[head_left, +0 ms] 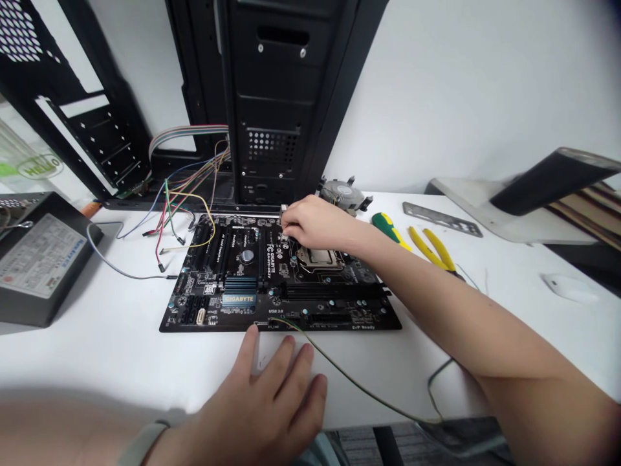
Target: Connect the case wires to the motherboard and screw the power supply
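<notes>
A black motherboard (242, 259) lies flat on the white table, with a blue-grey heatsink (239, 294) and a silver CPU socket (320, 257) on it. My right hand (310, 222) reaches over the board's far edge, fingers pinched together beside the socket; what they hold, if anything, is hidden. My left hand (274, 395) rests at the board's near edge with its fingers spread, the index fingertip touching that edge. A thin green-yellow cable (359, 382) runs from the near edge of the board toward the right.
Behind the board stands a black computer case (276, 97) with loose coloured wires. A power supply (43, 259) sits at the left. To the right are a cooler fan (343, 191), a green-yellow screwdriver (388, 228), yellow-handled pliers (431, 246), a metal plate (441, 219) and a white mouse (567, 287).
</notes>
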`<state>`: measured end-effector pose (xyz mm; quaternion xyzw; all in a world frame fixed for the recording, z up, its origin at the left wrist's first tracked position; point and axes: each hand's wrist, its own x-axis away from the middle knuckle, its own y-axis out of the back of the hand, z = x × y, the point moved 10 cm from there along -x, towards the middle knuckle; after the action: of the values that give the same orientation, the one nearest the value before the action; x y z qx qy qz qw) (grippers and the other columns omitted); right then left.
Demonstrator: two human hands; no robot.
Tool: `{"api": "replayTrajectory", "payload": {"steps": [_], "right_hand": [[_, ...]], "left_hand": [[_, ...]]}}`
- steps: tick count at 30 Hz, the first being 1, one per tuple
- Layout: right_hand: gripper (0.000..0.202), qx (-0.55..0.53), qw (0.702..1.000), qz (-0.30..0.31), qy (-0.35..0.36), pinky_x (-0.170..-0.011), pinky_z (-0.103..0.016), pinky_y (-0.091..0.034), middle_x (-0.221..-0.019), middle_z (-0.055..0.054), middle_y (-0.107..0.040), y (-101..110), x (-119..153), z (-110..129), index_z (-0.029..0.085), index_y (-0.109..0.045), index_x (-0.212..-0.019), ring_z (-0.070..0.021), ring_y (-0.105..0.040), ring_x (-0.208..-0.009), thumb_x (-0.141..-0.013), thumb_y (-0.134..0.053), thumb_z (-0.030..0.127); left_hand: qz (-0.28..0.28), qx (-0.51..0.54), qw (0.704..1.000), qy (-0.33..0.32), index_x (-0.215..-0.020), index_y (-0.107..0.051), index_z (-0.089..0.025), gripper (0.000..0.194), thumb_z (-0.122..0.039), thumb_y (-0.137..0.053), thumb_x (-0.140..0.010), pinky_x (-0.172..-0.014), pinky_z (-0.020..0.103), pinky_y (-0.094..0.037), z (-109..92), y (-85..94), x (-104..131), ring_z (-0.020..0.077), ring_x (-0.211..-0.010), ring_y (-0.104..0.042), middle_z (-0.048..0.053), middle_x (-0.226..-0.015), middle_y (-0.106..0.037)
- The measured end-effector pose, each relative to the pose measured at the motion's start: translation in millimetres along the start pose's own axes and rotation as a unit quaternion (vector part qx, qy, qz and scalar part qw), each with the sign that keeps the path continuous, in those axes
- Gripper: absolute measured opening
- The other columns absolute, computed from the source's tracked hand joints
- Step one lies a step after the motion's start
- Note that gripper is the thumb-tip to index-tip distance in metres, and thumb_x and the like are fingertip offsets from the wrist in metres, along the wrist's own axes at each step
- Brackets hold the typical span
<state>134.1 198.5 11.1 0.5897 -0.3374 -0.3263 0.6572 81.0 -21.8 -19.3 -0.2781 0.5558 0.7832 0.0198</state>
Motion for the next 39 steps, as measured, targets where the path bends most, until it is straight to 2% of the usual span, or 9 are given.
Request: {"api": "replayTrajectory", "payload": {"steps": [5,11,16,19,25,30,34,36,39], "right_hand": [[0.019,0.014,1.000,-0.017,0.022,-0.079,-0.030,-0.042,-0.096,-0.010,-0.070,10.7,4.3,3.6,0.012,-0.071,-0.086,-0.0189,-0.061,-0.087,-0.088,-0.053,0.017],[0.018,-0.081,0.985,-0.116,0.100,-0.076,-0.026,-0.042,-0.090,-0.004,-0.068,58.0,27.4,34.1,0.013,-0.069,-0.092,-0.0143,-0.059,-0.082,-0.089,-0.057,0.026],[0.033,-0.215,0.961,0.054,0.168,-0.069,-0.023,-0.041,-0.076,0.000,-0.066,29.0,32.2,67.7,0.014,-0.068,-0.084,-0.0096,-0.056,-0.070,-0.097,-0.042,0.030],[0.039,-0.271,0.940,0.135,0.157,-0.071,-0.024,-0.043,-0.077,-0.002,-0.067,5.1,29.7,71.1,0.013,-0.068,-0.084,-0.0103,-0.058,-0.072,-0.098,-0.038,0.033],[0.041,-0.349,0.910,0.175,0.141,-0.076,-0.024,-0.047,-0.084,-0.005,-0.069,-12.5,25.6,68.0,0.012,-0.067,-0.085,-0.0114,-0.061,-0.077,-0.098,-0.040,0.038],[0.038,-0.342,0.912,0.188,0.127,-0.074,-0.024,-0.047,-0.083,-0.004,-0.069,-13.6,25.2,66.3,0.011,-0.067,-0.085,-0.0109,-0.061,-0.076,-0.097,-0.041,0.036],[0.036,-0.257,0.957,0.094,0.100,-0.074,-0.026,-0.043,-0.083,-0.003,-0.068,20.8,33.1,53.5,0.014,-0.068,-0.087,-0.0124,-0.060,-0.079,-0.097,-0.040,0.035],[0.034,-0.197,0.978,0.005,0.068,-0.073,-0.027,-0.041,-0.083,-0.003,-0.067,47.3,45.1,40.3,0.015,-0.067,-0.087,-0.0138,-0.058,-0.079,-0.096,-0.042,0.037],[0.030,-0.126,0.990,-0.067,0.015,-0.071,-0.029,-0.039,-0.079,-0.002,-0.065,63.7,72.2,17.5,0.017,-0.065,-0.081,-0.0146,-0.056,-0.075,-0.093,-0.044,0.036]], "left_hand": [[-0.006,0.005,1.000,0.000,-0.112,-0.062,-0.022,0.025,-0.027,-0.046,-0.094,-0.092,0.056,-0.040,-1.1,-1.0,1.4,0.0297,-0.112,-0.051,0.009,-0.121,-0.063],[-0.002,0.011,1.000,0.003,-0.115,-0.061,-0.022,0.027,-0.027,-0.045,-0.094,-0.091,0.056,-0.043,-2.3,-2.8,3.2,0.0301,-0.113,-0.051,0.010,-0.123,-0.062],[-0.002,0.013,1.000,0.009,-0.115,-0.061,-0.022,0.027,-0.026,-0.044,-0.095,-0.089,0.055,-0.045,-1.4,-2.1,3.4,0.0300,-0.112,-0.051,0.009,-0.123,-0.062],[-0.001,0.011,1.000,0.008,-0.114,-0.061,-0.022,0.026,-0.027,-0.045,-0.094,-0.089,0.055,-0.045,-1.3,-3.1,2.5,0.0298,-0.113,-0.051,0.009,-0.123,-0.062],[0.001,0.008,1.000,0.005,-0.112,-0.060,-0.022,0.023,-0.028,-0.048,-0.094,-0.092,0.052,-0.042,-0.1,-1.4,0.9,0.0278,-0.110,-0.052,0.007,-0.120,-0.064],[0.001,0.033,0.999,0.011,-0.113,-0.059,-0.021,0.024,-0.031,-0.051,-0.093,-0.093,0.049,-0.038,8.0,9.9,-4.7,0.0273,-0.110,-0.052,0.008,-0.120,-0.064],[0.074,0.165,0.983,-0.004,-0.088,-0.060,-0.018,0.031,-0.048,-0.057,-0.087,-0.081,0.040,-0.040,20.7,11.9,-17.1,0.0223,-0.085,-0.056,0.004,-0.091,-0.067],[0.038,0.212,0.976,0.021,-0.078,-0.057,-0.018,0.028,-0.043,-0.053,-0.088,-0.073,0.038,-0.037,36.9,22.3,-24.2,0.0193,-0.073,-0.053,0.001,-0.077,-0.063],[-0.022,0.204,0.975,0.085,-0.088,-0.058,-0.017,0.021,-0.034,-0.047,-0.089,-0.071,0.038,-0.035,64.7,31.0,-28.6,0.0209,-0.078,-0.054,0.004,-0.083,-0.065]]}}
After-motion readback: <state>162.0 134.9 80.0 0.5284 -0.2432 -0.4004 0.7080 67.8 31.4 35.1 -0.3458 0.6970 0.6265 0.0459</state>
